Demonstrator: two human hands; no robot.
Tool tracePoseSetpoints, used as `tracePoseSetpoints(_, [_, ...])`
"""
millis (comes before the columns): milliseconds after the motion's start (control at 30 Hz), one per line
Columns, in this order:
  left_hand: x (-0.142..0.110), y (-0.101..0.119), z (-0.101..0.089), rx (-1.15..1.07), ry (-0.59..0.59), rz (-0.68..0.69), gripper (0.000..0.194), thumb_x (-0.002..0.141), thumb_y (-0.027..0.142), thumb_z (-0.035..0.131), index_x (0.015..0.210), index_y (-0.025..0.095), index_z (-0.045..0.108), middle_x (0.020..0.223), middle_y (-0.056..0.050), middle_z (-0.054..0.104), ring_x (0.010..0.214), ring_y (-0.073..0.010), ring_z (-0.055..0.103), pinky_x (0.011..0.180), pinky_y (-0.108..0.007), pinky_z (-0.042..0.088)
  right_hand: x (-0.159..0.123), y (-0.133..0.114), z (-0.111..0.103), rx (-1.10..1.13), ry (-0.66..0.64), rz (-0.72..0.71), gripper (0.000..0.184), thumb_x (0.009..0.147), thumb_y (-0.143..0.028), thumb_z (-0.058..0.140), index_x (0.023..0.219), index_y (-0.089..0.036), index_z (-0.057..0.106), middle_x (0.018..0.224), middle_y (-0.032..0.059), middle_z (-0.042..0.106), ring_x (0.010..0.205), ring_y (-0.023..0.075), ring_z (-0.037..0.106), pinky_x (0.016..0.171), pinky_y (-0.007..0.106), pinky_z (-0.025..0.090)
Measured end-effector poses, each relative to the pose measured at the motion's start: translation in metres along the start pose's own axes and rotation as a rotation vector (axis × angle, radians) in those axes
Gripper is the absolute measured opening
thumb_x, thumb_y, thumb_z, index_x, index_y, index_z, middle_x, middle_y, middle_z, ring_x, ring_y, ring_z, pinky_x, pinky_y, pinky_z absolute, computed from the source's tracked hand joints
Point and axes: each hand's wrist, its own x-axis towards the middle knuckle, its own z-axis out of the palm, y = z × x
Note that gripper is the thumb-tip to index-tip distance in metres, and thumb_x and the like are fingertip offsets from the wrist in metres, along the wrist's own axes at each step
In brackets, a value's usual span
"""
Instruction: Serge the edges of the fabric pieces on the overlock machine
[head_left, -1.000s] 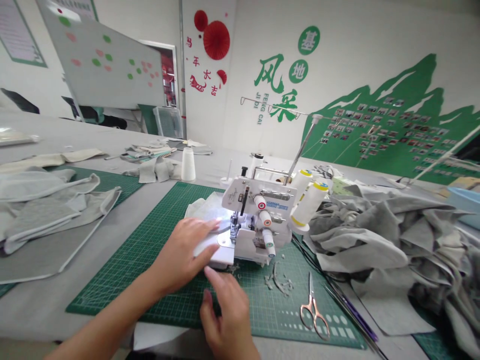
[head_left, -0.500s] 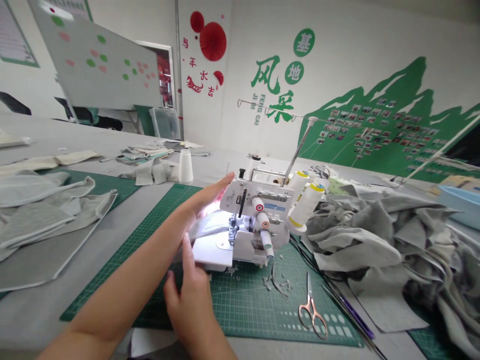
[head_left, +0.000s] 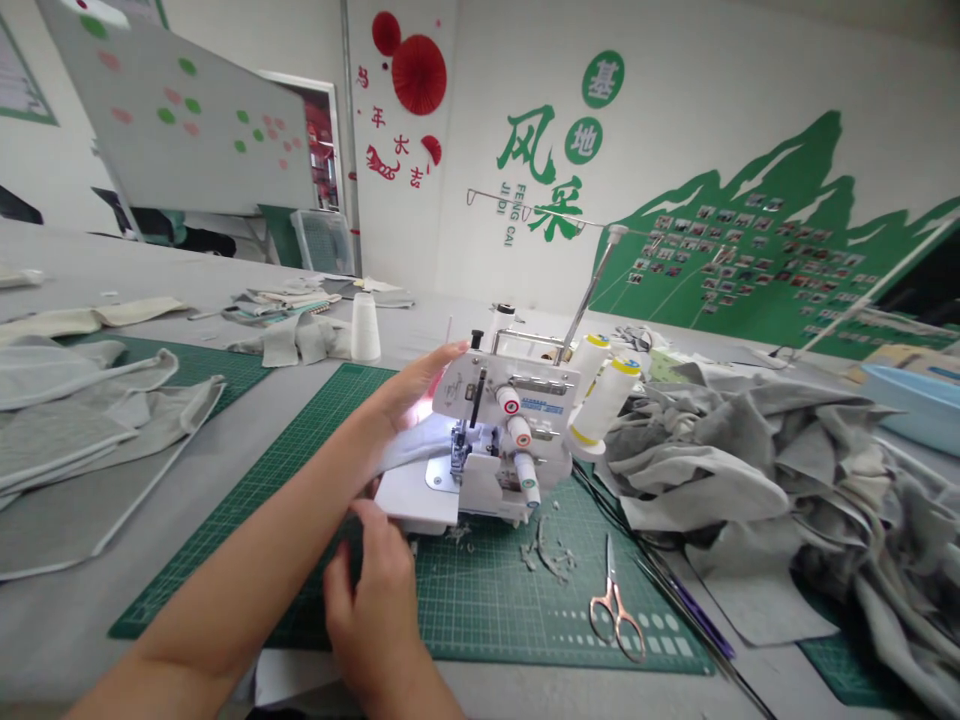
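Observation:
A white overlock sewing machine (head_left: 491, 430) stands on a green cutting mat, its lamp lit. Light grey fabric (head_left: 420, 443) lies on its bed and runs under the presser foot. My left hand (head_left: 424, 385) reaches behind the fabric to the machine's rear left side. One stretched finger touches near the top of the housing; the other fingers are hidden. Beside the bed's left edge, my right hand (head_left: 379, 575) has its fingers bent inward, with the tips out of sight under my left forearm. What it pinches cannot be made out.
Scissors (head_left: 616, 605) and a purple-handled tool (head_left: 701, 620) lie right of the machine. Trimmings (head_left: 551, 555) litter the cutting mat (head_left: 480, 625). A grey fabric heap (head_left: 735, 450) fills the right; cut pieces (head_left: 90, 430) lie left. A white thread cone (head_left: 365, 328) stands behind.
My right index finger has drawn back from the bed's corner and bent inward. My left hand stays against the machine. The whole view has shifted slightly.

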Motion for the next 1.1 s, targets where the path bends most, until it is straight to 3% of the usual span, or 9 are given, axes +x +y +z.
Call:
tracePoseSetpoints(100, [-0.0001,0.0000,0.0005,-0.005,0.003,-0.004,0.051,0.082,0.061,0.065,0.101,0.015,0.069,0.094,-0.010,0.076,0.093,-0.0274,0.070,0.081,-0.036,0.051,0.0003,-0.0012,0.0008,0.017,-0.027,0.046,0.041,0.079,-0.008,0.049,0.115,-0.015,0.069,0.096,0.0136,0.075,0.092,0.0293,0.074,0.081,0.045,0.063])
tracePoseSetpoints(167, [-0.0001,-0.0003,0.0010,-0.008,0.003,-0.003,0.049,0.082,0.061,0.064,0.099,0.015,0.069,0.093,-0.010,0.076,0.092,-0.0269,0.070,0.079,-0.035,0.051,0.0006,-0.0010,0.0022,0.045,-0.030,0.074,0.046,0.079,-0.008,0.051,0.121,-0.013,0.068,0.107,0.0157,0.075,0.103,0.0305,0.073,0.090,0.047,0.061])
tracePoseSetpoints(267, [0.0000,-0.0010,0.0017,-0.012,0.001,-0.003,0.049,0.082,0.061,0.063,0.099,0.015,0.069,0.092,-0.009,0.075,0.091,-0.0263,0.070,0.078,-0.035,0.051,0.0008,0.0007,0.0045,0.096,-0.044,0.083,0.063,0.075,-0.007,0.057,0.138,-0.011,0.059,0.131,0.0172,0.067,0.124,0.0324,0.063,0.104,0.049,0.052])
tracePoseSetpoints(400, [-0.0003,-0.0017,0.0025,-0.013,0.019,0.008,0.047,0.083,0.060,0.063,0.097,0.016,0.067,0.091,-0.008,0.075,0.087,-0.0246,0.070,0.075,-0.033,0.051,-0.0004,0.0020,0.0046,0.125,-0.062,0.073,0.076,0.075,-0.006,0.061,0.149,-0.011,0.047,0.144,0.0181,0.058,0.134,0.0346,0.054,0.107,0.052,0.047])
tracePoseSetpoints(800, [0.0002,-0.0039,0.0032,-0.021,0.045,0.024,0.045,0.084,0.058,0.062,0.098,0.016,0.067,0.092,-0.007,0.075,0.089,-0.0243,0.069,0.075,-0.032,0.050,0.0010,-0.0019,0.0026,0.191,-0.063,0.109,0.075,0.073,-0.009,0.064,0.146,-0.008,0.050,0.141,0.0206,0.058,0.134,0.0374,0.053,0.110,0.053,0.044])
tracePoseSetpoints(1100, [0.0029,-0.0062,0.0073,-0.039,0.014,0.004,0.060,0.080,0.068,0.062,0.105,0.014,0.068,0.093,-0.012,0.075,0.092,-0.0287,0.070,0.082,-0.039,0.053,0.0006,-0.0044,-0.0007,0.208,-0.078,0.159,0.072,0.072,-0.013,0.064,0.143,-0.010,0.054,0.135,0.0185,0.063,0.128,0.0369,0.059,0.110,0.053,0.045])
